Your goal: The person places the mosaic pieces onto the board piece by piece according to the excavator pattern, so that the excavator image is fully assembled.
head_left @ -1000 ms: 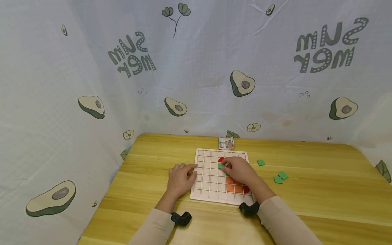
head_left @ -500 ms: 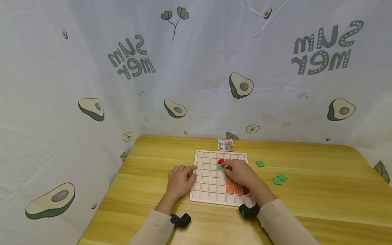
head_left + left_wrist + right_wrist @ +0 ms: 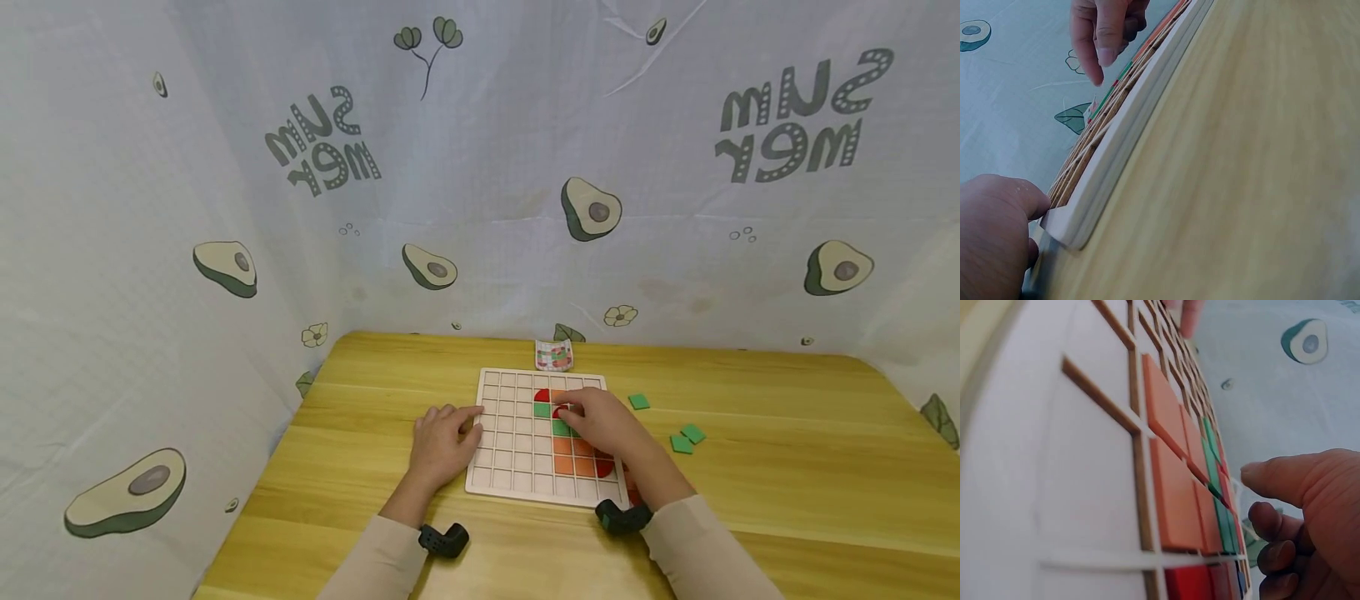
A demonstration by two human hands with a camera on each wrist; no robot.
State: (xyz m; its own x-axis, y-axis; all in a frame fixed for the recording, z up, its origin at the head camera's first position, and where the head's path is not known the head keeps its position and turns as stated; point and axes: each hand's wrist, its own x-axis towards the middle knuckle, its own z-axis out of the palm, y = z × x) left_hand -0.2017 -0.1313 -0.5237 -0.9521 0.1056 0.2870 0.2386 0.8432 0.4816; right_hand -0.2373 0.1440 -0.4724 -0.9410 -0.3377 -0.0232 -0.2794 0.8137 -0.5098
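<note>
A pale wooden grid board (image 3: 510, 442) lies on the table. My left hand (image 3: 438, 446) rests at its left edge, thumb and index finger touching the frame; in the left wrist view, the thumb (image 3: 1029, 197) lies at the board's corner. Over the right half of the grid hovers my right hand (image 3: 603, 421), with thumb and fingers apart and nothing between them in the right wrist view. Near its fingertips sit a green tile (image 3: 542, 410), a rounded red piece (image 3: 542, 395) and another green tile (image 3: 561, 428). Orange tiles (image 3: 564, 467) fill cells below; the hand hides some others.
A small printed pattern card (image 3: 553, 356) stands behind the board. Loose green tiles (image 3: 638, 402) lie to the right, two of them close together (image 3: 687, 438). Red pieces (image 3: 633, 493) show partly beside the right forearm. A patterned cloth (image 3: 495, 167) hangs behind the table.
My right hand has drawn back to the right from the green tile and the rounded red piece, uncovering more of the pieces in the grid. The left hand stays in place.
</note>
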